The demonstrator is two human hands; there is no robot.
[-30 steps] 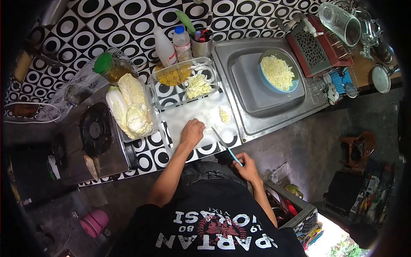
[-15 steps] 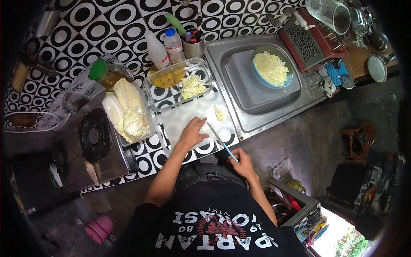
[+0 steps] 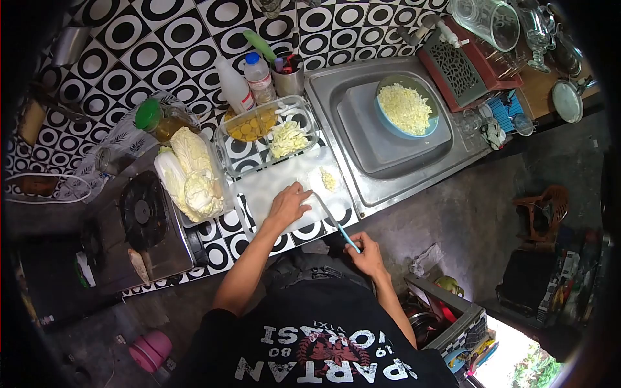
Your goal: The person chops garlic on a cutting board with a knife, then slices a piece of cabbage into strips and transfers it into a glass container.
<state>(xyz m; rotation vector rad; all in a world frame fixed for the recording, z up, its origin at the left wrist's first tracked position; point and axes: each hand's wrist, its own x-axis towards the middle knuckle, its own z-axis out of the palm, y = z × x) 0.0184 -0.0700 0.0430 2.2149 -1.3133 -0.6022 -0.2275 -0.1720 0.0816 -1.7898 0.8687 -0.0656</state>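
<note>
A: What is around the cutting board (image 3: 275, 187)?

B: A glass dish (image 3: 272, 132) behind it, cabbage (image 3: 191, 171) to the left, the sink (image 3: 388, 139) to the right. The left hand (image 3: 288, 204) lies flat on the board, fingers spread.

A: And the knife (image 3: 333, 220)?

B: The right hand (image 3: 367, 253) has its fingers closed on the handle, at the tabletop (image 3: 223, 223) front edge.

Knife (image 3: 333, 220) in right hand (image 3: 369, 253), over cutting board (image 3: 275, 184)
</note>
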